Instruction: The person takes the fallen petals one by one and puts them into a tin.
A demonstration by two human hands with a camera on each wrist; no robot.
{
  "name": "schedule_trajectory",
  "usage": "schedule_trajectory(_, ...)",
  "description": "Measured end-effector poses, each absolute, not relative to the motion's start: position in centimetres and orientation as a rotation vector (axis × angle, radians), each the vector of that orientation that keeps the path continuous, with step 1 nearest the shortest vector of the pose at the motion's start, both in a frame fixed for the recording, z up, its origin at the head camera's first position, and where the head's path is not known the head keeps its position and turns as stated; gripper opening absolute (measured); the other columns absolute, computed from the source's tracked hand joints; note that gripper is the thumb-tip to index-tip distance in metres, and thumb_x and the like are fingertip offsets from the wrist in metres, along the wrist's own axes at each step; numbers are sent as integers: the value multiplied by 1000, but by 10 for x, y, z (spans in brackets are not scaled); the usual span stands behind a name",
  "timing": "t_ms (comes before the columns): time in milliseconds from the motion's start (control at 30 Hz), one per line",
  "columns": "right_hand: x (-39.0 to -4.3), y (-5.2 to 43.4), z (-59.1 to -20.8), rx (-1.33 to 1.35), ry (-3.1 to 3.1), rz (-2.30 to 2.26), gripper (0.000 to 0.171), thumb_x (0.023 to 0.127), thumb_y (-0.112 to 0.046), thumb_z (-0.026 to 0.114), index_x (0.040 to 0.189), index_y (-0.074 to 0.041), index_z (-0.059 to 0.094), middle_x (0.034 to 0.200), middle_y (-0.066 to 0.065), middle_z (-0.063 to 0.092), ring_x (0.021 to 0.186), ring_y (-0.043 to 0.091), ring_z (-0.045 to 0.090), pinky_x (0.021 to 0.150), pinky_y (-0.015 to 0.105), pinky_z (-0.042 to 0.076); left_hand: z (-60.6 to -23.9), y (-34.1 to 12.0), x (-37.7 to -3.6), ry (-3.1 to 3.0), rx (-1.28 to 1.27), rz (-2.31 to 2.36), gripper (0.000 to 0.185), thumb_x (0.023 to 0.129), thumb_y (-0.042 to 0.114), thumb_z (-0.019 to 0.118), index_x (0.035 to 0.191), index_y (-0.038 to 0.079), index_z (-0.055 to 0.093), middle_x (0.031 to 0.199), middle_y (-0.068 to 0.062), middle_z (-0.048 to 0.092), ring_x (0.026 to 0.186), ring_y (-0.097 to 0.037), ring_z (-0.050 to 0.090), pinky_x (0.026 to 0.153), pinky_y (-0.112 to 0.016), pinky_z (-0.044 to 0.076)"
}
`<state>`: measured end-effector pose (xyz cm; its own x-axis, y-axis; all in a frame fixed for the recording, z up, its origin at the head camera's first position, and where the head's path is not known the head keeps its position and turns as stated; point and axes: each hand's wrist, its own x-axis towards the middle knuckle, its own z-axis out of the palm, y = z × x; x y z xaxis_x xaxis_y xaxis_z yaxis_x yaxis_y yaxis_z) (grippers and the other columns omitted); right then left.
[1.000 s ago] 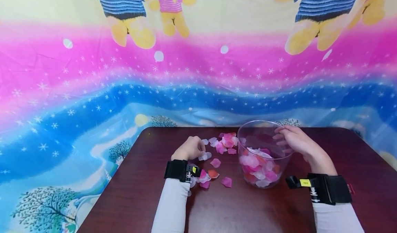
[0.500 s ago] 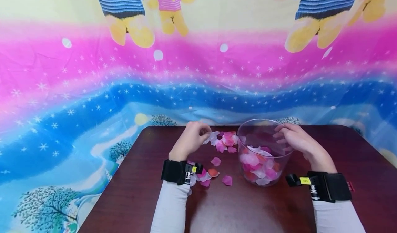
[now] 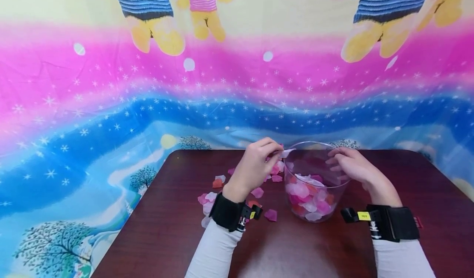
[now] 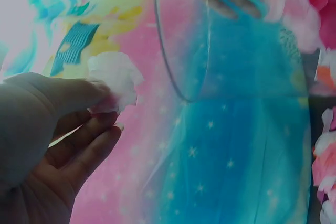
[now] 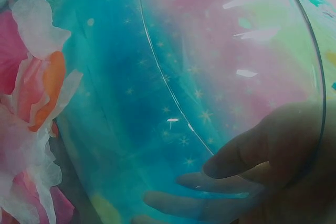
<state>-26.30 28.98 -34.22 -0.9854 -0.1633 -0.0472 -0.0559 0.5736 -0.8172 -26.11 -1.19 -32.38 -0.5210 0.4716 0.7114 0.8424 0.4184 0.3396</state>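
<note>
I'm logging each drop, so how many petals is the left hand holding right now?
1: a white petal pinched by the left hand at the rim of the clear bowl; others may hide behind fingers.

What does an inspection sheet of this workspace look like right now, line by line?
Surface: dark brown wooden table, glossy.
Job's things: clear round plastic bowl partly filled with pink, white and orange fabric petals; white fabric petal pinched just outside the bowl's rim.
Clutter: loose pink, white and orange petals scattered on the table left of the bowl.
Grippers: left hand pinches the white petal; right hand holds the bowl's rim, fingers curled over it.
Cables: nothing seen.
Surroundings: colourful cartoon bear backdrop cloth behind the table.
</note>
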Motion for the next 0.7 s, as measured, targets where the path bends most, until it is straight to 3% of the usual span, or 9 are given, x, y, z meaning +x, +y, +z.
schedule_trajectory(333,-264,288,-340,-179,2698,-1378,49,109,-21,26,145,11,38,140,35,52,122,50,58,86,49,59,-327,11,-255,-2228,-1215,-781,20,93,12,76,113,9,76,109,-1,72,102,-12,66,95,-14,49)
schedule_trajectory(700,-263,288,-341,-186,2704,-1371,50,110,-22,26,146,11,37,140,36,51,123,51,57,87,51,59,-334,17,-255,-2332,-1204,-665,26,95,20,76,120,17,75,113,5,72,101,-8,65,97,-20,48)
